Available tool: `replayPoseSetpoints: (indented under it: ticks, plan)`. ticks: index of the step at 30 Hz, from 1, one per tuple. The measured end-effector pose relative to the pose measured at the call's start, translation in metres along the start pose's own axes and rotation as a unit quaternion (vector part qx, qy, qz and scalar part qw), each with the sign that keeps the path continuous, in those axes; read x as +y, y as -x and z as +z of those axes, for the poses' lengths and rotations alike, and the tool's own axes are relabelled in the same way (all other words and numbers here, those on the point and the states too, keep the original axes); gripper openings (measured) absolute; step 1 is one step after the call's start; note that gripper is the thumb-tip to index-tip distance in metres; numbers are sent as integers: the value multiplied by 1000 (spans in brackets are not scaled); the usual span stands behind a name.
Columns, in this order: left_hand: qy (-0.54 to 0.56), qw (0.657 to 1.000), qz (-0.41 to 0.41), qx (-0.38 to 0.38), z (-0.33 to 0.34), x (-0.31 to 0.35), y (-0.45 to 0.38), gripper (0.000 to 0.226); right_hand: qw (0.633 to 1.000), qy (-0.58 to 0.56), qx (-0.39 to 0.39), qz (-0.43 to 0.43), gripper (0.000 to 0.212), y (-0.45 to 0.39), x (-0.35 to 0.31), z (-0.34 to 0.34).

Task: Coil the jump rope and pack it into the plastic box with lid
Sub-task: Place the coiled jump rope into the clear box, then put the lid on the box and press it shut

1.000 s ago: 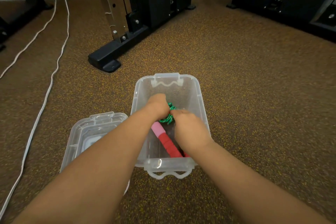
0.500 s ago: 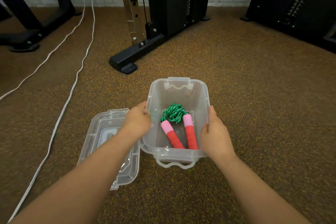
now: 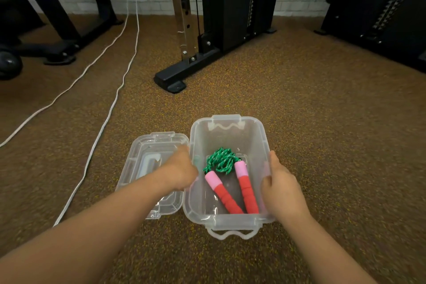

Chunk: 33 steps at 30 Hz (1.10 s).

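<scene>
Head view: clear plastic box (image 3: pixel 227 131) sits open on the brown floor (image 3: pixel 322 122). Jump rope (image 3: pixel 227 174) lies coiled inside, green cord bunched toward 12 o'clock, two red-and-pink handles toward 6. Left hand (image 3: pixel 178 172) and right hand (image 3: pixel 282 188) clasp the box's side walls at 9 and 3. Lid (image 3: pixel 147 145) lies alongside at 9 o'clock.

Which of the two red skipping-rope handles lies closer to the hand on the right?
The right handle, standing nearly straight beside the right hand at the box wall. The left handle slants away toward the left hand.
</scene>
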<state>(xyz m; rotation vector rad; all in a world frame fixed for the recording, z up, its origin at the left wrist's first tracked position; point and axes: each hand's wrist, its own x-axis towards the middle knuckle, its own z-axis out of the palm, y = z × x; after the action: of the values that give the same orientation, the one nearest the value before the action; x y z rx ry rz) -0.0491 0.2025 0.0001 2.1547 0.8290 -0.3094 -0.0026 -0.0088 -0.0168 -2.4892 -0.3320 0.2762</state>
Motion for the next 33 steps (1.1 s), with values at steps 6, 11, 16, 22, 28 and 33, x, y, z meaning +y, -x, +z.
replayPoseSetpoints:
  ticks: [6, 11, 16, 22, 28, 33]
  plan:
    - [137, 990, 9, -24, -3, -6, 10, 36, 1000, -11, -18, 0, 63, 5, 0, -3]
    - [109, 993, 39, 23, -18, -40, -3, 40, 999, -17, -17, -25, 66, 9, -5, -5]
    - [-203, 977, 65, 4, -21, -94, 1, 56, 994, 23, -16, -110, 58, 11, -28, -2]
    - [-347, 932, 96, -44, -13, -148, 9, 70, 971, 89, -38, -219, 55, 25, -64, 21]
    - [-391, 913, 97, -66, -13, -169, 9, 73, 920, 109, -78, -368, 53, 46, -98, 59]
    - [-431, 892, 114, -75, -7, -187, 6, 68, 868, 144, -133, -456, 59, 69, -117, 97]
